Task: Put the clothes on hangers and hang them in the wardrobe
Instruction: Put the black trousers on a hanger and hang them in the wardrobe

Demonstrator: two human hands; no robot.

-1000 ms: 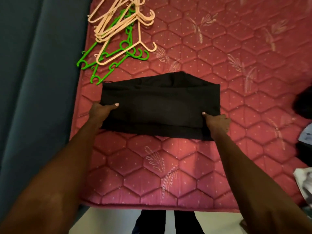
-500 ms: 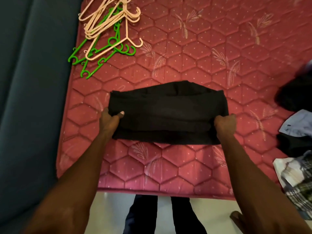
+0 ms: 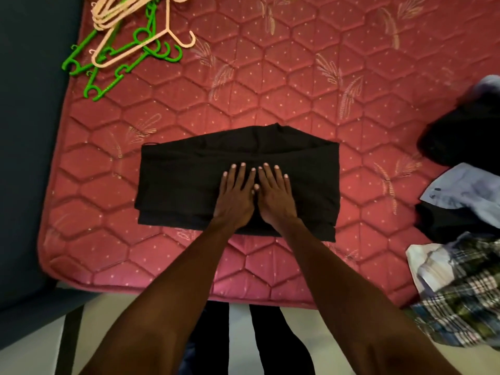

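A folded black garment lies flat on the red quilted mattress, near its front edge. My left hand and my right hand rest side by side on the middle of the garment, palms down, fingers straight and pressing the cloth. A heap of peach hangers and green hangers lies at the mattress's far left corner, well away from both hands.
More clothes are piled at the right edge: a black garment, a pale blue shirt and a plaid shirt. A dark blue surface borders the mattress on the left. Pale floor shows below, with my legs.
Both hands let go of the garment's left and right ends and came together flat on its middle. The view shifted, bringing the clothes pile on the right into sight.
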